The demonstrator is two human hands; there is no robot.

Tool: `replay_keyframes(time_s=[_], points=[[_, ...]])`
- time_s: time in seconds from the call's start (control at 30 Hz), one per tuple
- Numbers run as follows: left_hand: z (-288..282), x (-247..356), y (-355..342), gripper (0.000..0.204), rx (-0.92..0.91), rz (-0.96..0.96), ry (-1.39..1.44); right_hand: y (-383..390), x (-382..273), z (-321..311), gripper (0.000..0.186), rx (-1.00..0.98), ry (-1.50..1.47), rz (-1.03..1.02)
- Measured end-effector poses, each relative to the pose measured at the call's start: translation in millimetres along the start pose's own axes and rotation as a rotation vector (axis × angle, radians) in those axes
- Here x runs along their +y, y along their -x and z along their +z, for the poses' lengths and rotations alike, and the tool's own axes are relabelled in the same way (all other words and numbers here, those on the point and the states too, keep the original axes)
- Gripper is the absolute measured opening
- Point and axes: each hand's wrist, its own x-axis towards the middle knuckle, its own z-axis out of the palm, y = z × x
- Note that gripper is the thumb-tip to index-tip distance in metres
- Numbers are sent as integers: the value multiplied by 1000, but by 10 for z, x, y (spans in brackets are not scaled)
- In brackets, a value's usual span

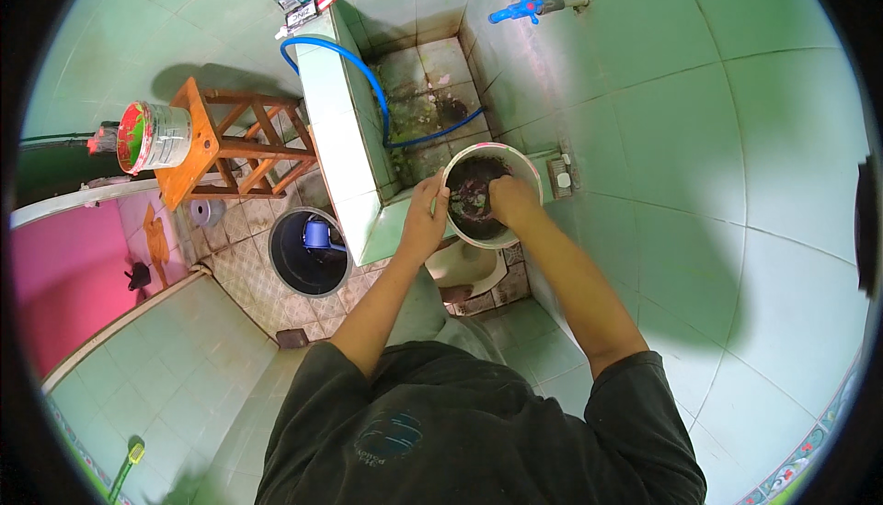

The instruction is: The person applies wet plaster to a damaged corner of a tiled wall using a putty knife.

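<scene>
A pale, round bucket (531, 177) sits in front of me at the corner of the tiled basin. Inside it is a dark, wet-looking mass (471, 194) with lighter flecks, and I cannot tell what it is. My left hand (426, 215) grips the bucket's left rim, fingers along the outside and thumb near the edge. My right hand (512, 201) reaches over the near right rim into the bucket. Its fingers are curled down against the dark contents, and their tips are hidden.
The basin (418, 73) has a stained floor and a blue hose (379, 91) over its wall. A blue tap (524, 8) juts from the right wall. To the left stand a wooden stool (198, 151) bearing a paint bucket (166, 137), and a black tub (292, 270) with a blue dipper (318, 235).
</scene>
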Motion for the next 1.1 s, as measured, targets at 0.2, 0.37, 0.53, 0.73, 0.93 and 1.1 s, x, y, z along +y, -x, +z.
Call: replay_keyframes(time_s=[0.2,0.37,0.53,0.73,0.93,1.1], points=[[20,-43,8,40,62,34,-111,107,55,-137,16,-83,-78,119],[20,149,135,37,4,1,-52,300,-64,-385,15,-49,-167,126],[10,159,173,34,-9,38,-67,360,-115,-473,14,131,-108,122],[-111,241,107,32,-117,88,-102,197,-116,-229,13,239,-38,-11],[-106,217,88,34,-142,91,-45,-68,-139,-157,12,222,67,-146],[8,105,140,40,-67,87,-97,113,-159,-114,12,118,126,-260]])
